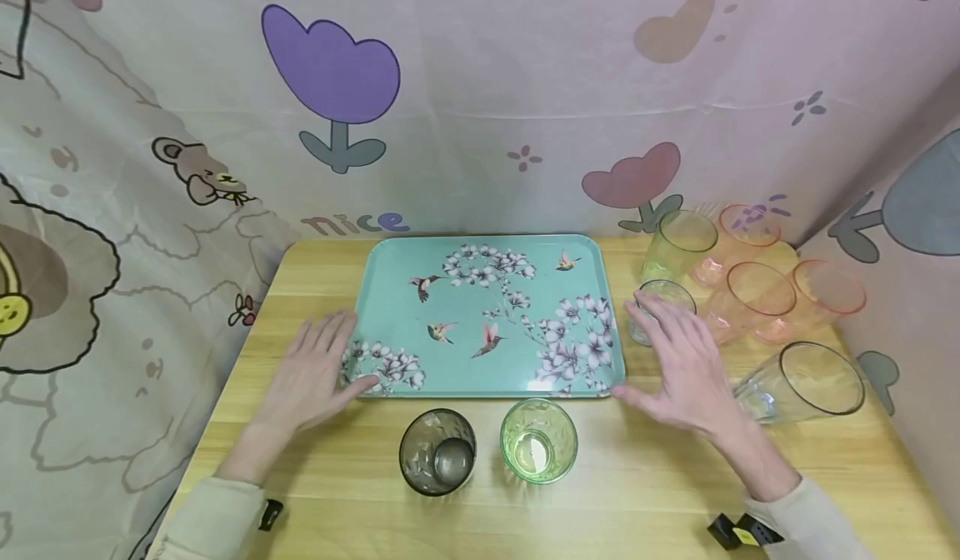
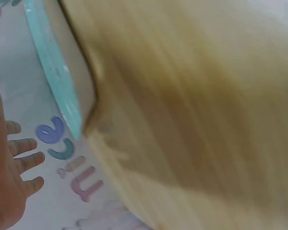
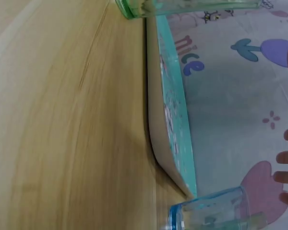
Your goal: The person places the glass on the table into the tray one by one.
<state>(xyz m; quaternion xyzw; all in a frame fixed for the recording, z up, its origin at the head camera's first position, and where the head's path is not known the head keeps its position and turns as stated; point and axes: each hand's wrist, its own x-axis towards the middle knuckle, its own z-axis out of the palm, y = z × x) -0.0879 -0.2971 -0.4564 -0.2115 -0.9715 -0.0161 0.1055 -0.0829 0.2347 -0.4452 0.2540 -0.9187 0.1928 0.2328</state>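
In the head view, a turquoise tray with hummingbirds and white blossoms lies flat on the wooden table. My left hand is at its left side, fingers extended, thumb over the front left corner. On the opposite side, my right hand has its thumb right at the front right corner. Its spread fingers overlap a small clear glass in this view. Both wrist views catch the tray's raised edge from low down. A dark grey tumbler and a green tumbler stand in front of the tray.
Right of the tray stand a yellow-green glass and several orange glasses. A larger clear glass with a dark rim is beside my right wrist. A printed curtain hangs along the table's back and sides.
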